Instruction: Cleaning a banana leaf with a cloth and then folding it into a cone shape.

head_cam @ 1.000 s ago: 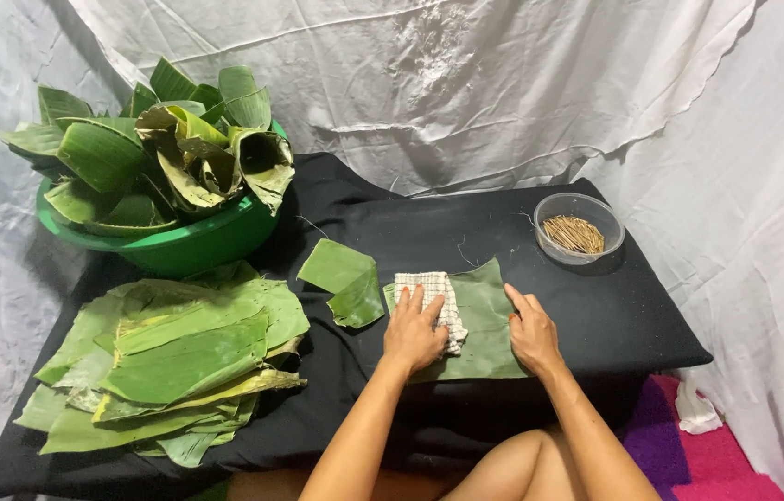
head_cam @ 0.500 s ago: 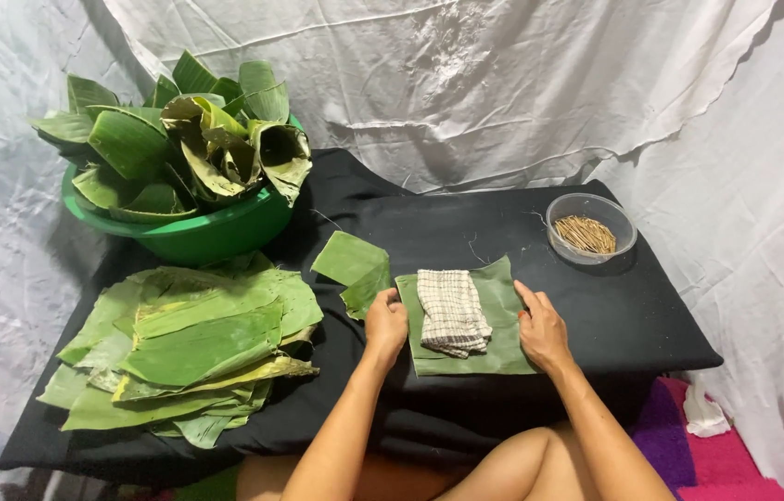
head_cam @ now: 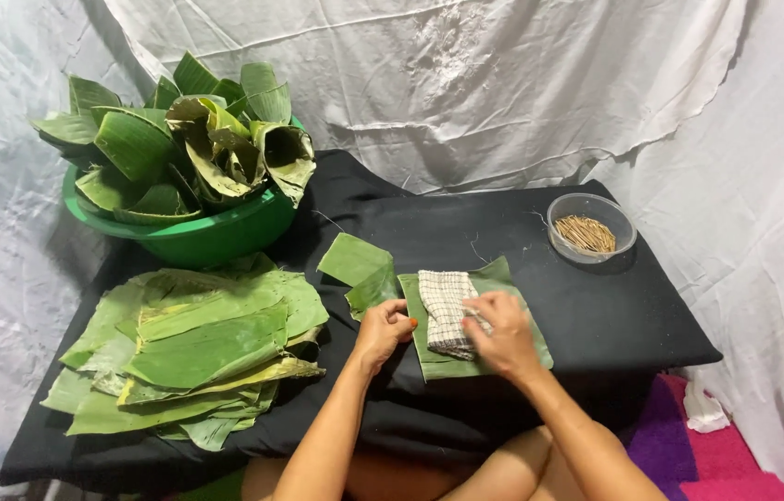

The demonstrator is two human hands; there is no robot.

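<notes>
A green banana leaf piece lies flat on the black-covered table in front of me. A folded checked cloth rests on its left half. My right hand lies over the cloth's right edge with fingers on it. My left hand is at the leaf's left edge, fingers curled, thumb pinching that edge. Two smaller leaf pieces lie just beyond my left hand.
A green basin heaped with rolled banana leaves stands at the back left. A stack of flat leaves covers the table's left side. A clear bowl of thin sticks sits at the back right. White sheeting hangs behind.
My left hand moved off the cloth to the leaf's left edge. My right hand moved from the leaf's right side onto the cloth.
</notes>
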